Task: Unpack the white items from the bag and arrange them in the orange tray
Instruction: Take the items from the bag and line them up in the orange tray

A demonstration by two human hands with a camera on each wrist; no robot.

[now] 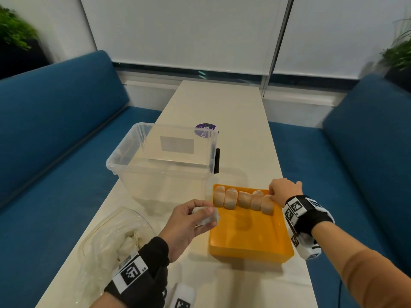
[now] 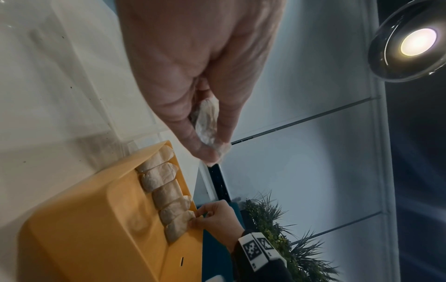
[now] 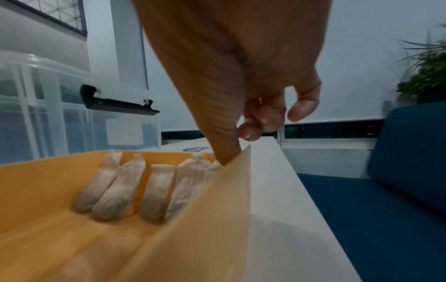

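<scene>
The orange tray [image 1: 249, 238] lies on the white table, with several white wrapped items [image 1: 231, 198] lined up against its far wall. My left hand [image 1: 208, 216] hovers just left of the tray and pinches one more white item [image 1: 203, 220] between thumb and fingers; in the left wrist view that item [image 2: 207, 122] shows edge-on. At the tray's far right corner my right hand [image 1: 274, 194] has its thumb and curled fingers on the top end of the rightmost item [image 2: 179, 225]. A clear plastic bag [image 1: 104, 241] holding more white items lies at the near left.
A clear storage bin [image 1: 160, 156] with a black latch stands directly behind the tray. A purple round label [image 1: 205, 130] lies beyond it. Blue sofas [image 1: 55, 130] flank the narrow table [image 1: 222, 103] on both sides. Potted plants stand in the far corners.
</scene>
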